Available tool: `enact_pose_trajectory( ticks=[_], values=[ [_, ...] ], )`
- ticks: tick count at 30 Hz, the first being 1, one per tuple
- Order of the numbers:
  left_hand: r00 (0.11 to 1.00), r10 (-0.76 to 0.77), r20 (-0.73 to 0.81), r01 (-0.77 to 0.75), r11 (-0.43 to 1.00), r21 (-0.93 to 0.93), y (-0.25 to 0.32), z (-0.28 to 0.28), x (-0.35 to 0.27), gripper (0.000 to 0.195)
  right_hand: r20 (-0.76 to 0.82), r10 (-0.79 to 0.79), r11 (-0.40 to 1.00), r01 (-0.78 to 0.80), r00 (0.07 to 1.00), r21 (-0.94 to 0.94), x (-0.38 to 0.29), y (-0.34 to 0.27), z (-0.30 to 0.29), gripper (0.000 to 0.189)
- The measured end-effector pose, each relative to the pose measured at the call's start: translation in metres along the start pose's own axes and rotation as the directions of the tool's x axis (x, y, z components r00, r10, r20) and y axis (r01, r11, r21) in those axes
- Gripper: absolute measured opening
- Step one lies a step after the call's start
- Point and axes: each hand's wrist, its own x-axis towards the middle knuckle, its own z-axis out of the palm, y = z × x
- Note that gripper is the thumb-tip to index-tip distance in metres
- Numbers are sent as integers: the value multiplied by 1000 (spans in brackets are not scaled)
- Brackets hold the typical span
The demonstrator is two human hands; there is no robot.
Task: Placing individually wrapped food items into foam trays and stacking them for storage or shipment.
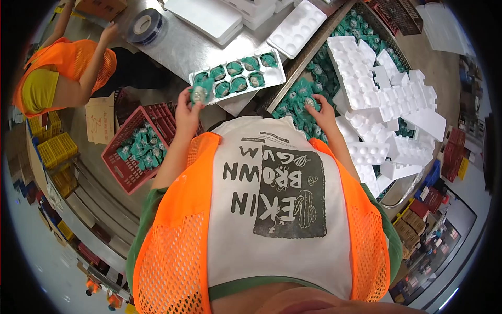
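Observation:
My left hand (188,112) holds an egg-like ball in green plastic wrap (199,94) over the near left corner of a white foam tray (279,77). Several green-wrapped balls sit in the tray's hollows, and at least one hollow on its near right side holds none. The tray rests at the edge of a metal table (176,51). To the right, my right hand (323,112) has its fingers on another wrapped ball (310,103), among the heap of green-wrapped balls (300,92) in a large bin.
White foam trays (355,74) lie piled on the bin's right side. More foam trays (206,17) and a tape roll (144,26) are on the table. A red plastic crate (129,178) with wrapped balls stands at left. A co-worker in an orange vest (82,66) is beyond it.

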Motion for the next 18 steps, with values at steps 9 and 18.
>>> enact_pose_trajectory(
  ticks=[9, 18],
  values=[
    [978, 155, 142, -170, 190, 967, 16, 38, 3, 36, 208, 188, 685, -280, 960, 673, -12, -35, -9, 59],
    [950, 183, 254, -300, 309, 902, 20, 25, 3, 39, 240, -127, 182, -215, 962, 960, -24, -57, -26, 60]
  ],
)
